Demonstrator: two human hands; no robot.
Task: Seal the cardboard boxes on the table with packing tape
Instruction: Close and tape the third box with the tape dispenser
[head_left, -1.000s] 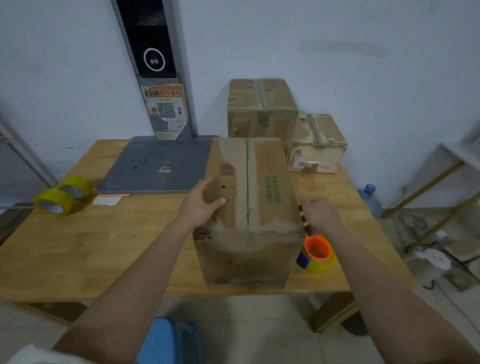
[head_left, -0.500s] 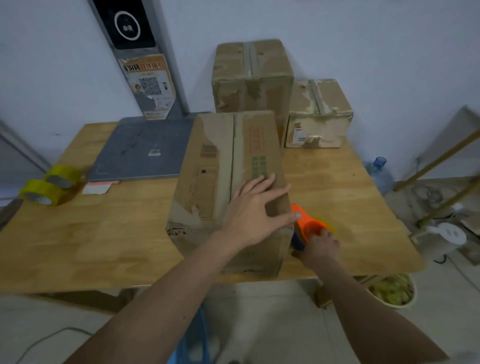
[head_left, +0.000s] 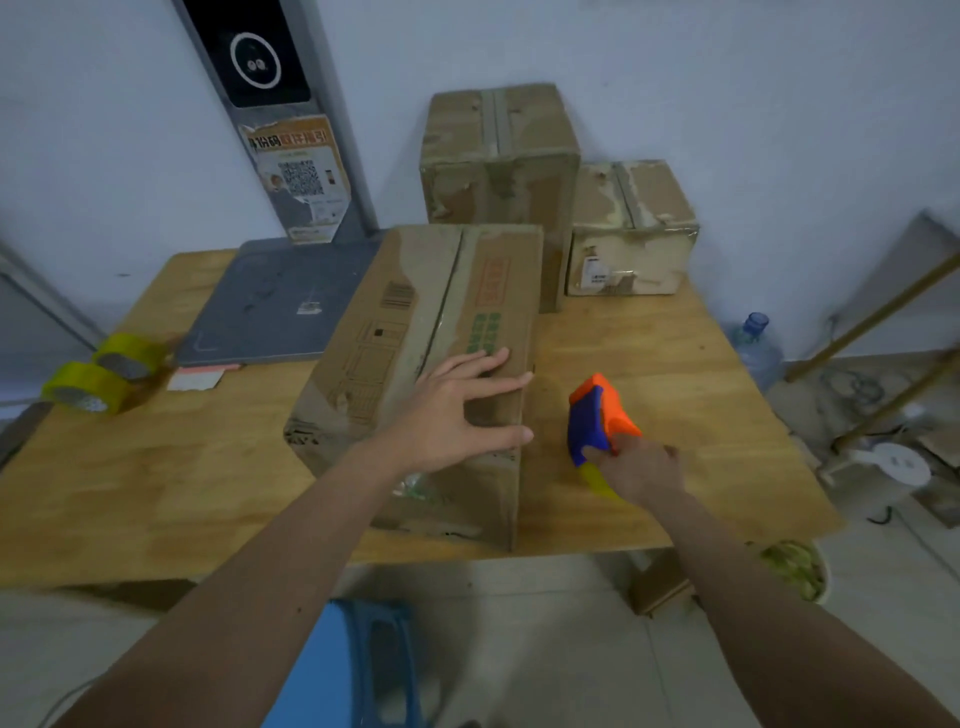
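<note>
A long cardboard box (head_left: 415, 332) lies across the middle of the wooden table (head_left: 156, 483), its top flaps closed with the seam running away from me. My left hand (head_left: 457, 410) rests flat on the near right part of its top, fingers spread. To the right of the box, my right hand (head_left: 641, 470) grips an orange and blue tape dispenser (head_left: 597, 415) with a yellow roll, lifted just above the table. Two more boxes stand at the back: a tall one (head_left: 498, 166) and a smaller one (head_left: 631, 228), both with tape along their seams.
Two yellow tape rolls (head_left: 101, 371) sit at the table's left edge. A grey flat scale platform (head_left: 280, 306) with an upright post (head_left: 270, 104) fills the back left. A blue stool (head_left: 358, 670) stands below the near edge. A water bottle (head_left: 756, 351) and clutter are on the floor right.
My left hand moved from the box's left side onto its top right. My right hand took hold of the tape dispenser and lifted it beside the box. The box turned slightly.
</note>
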